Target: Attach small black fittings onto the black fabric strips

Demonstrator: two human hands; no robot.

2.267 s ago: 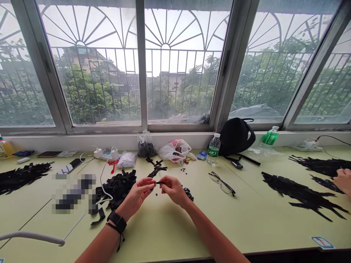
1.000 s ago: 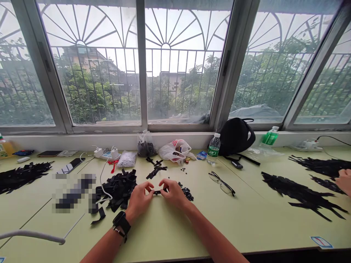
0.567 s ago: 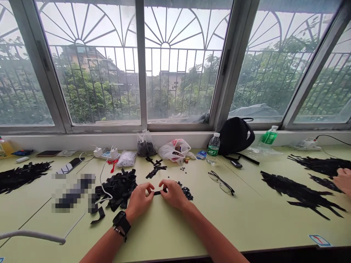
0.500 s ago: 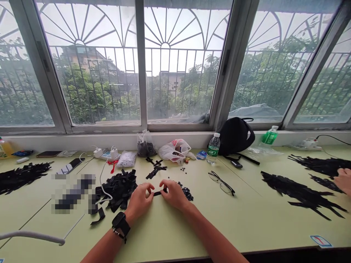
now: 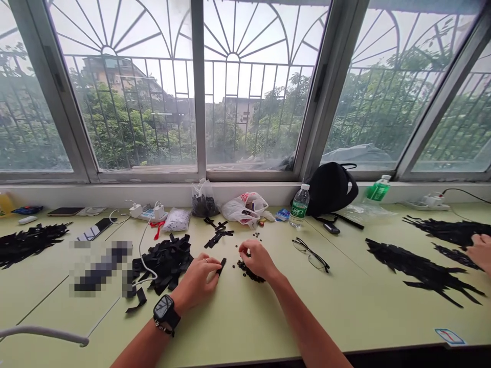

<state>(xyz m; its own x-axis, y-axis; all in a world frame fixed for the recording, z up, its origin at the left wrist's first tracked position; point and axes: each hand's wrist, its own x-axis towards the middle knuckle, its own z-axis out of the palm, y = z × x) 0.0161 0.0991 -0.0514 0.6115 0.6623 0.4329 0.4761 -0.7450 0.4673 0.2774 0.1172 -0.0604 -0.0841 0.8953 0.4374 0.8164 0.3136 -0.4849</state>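
My left hand (image 5: 199,278), with a dark watch on its wrist, pinches a short black strip (image 5: 221,267) that points up and away from its fingertips. My right hand (image 5: 258,259) is over a small pile of dark round pieces (image 5: 251,275), its fingers curled together; whatever they hold is too small to make out. Left of my left hand lies a heap of black strips (image 5: 164,263). More black strips (image 5: 218,235) lie farther back, in front of the plastic bags.
Glasses (image 5: 311,254) and a water bottle (image 5: 298,207) stand or lie to the right. A white cable (image 5: 142,250) crosses the left heap. Another person's hand (image 5: 480,250) is at the right edge, by black strip piles (image 5: 418,266).
My right hand has let go of the strip and moved right, over the dark round pieces. The strip, still in my left hand, has turned from nearly level to steeply slanted.
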